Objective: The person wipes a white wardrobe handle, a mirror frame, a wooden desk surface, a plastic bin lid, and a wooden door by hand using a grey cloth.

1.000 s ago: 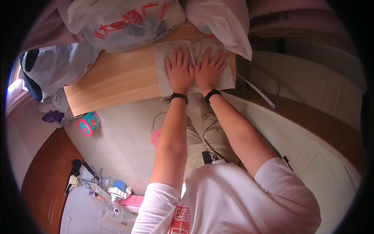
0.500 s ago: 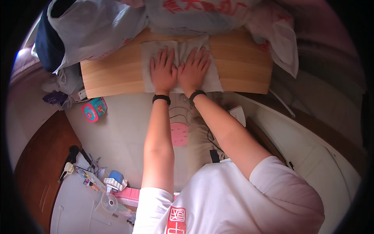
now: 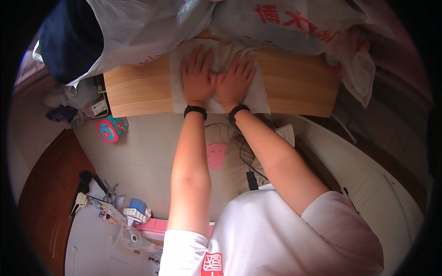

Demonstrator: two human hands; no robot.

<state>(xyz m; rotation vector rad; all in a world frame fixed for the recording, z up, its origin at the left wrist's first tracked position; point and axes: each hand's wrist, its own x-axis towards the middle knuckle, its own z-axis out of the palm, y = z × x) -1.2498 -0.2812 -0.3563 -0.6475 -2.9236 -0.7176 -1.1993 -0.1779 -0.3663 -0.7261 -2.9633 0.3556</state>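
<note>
A white cloth (image 3: pixel 177 99) lies spread over the middle of a light wooden tabletop (image 3: pixel 138 92). My left hand (image 3: pixel 198 82) rests flat on the cloth's left half, fingers stretched away from me. Beside it, my right hand (image 3: pixel 235 83) presses flat on the right half, its fingers slightly spread. The two thumbs nearly touch between them. Both wrists wear a dark band. Beneath my palms the cloth is hidden, and its far edge reaches the plastic bags.
Filled white plastic bags (image 3: pixel 152 27) with red print crowd the table's far side; another bag (image 3: pixel 294 27) stands right of them. Below the table's left end sits a teal and pink box (image 3: pixel 112 129). A pink round seat (image 3: pixel 215 156) shows under my arms.
My view has shifted, so the table and bags appear a little further right and larger. Both hands stay flat on the cloth, whose far part looks more rumpled.
</note>
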